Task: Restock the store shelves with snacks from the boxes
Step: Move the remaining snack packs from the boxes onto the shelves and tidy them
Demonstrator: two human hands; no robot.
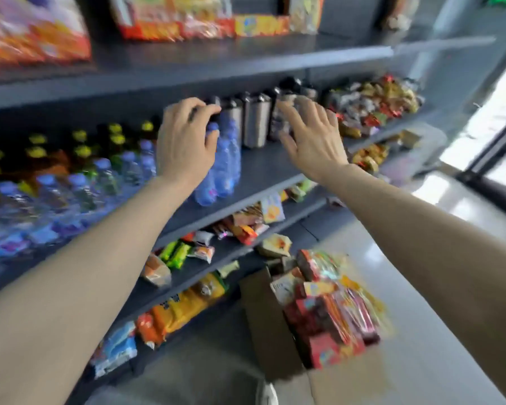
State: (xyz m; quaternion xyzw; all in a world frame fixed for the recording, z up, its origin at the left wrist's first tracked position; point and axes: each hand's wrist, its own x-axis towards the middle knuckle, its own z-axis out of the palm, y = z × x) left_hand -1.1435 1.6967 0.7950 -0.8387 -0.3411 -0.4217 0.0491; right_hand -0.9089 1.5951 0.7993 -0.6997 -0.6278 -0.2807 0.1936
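Note:
Both my arms reach up to the middle shelf (pixel 275 168). My left hand (pixel 184 141) lies against the clear blue-capped water bottles (pixel 224 162), fingers curled over a dark cap at the row of steel tumblers (pixel 256 121); whether it grips is unclear. My right hand (pixel 311 135) hovers with fingers spread in front of the tumblers, holding nothing. Below on the floor stands an open cardboard box (pixel 263 317) heaped with red and orange snack packs (pixel 330 305). The frame is blurred.
Rows of bottled drinks (pixel 70 176) fill the shelf's left part. Wrapped sweets (pixel 374 103) are piled at its right end. Snack bags (pixel 187 305) lie on the two lower shelves, big orange packs (pixel 158 19) on the top one. Pale floor (pixel 450 229) stretches right.

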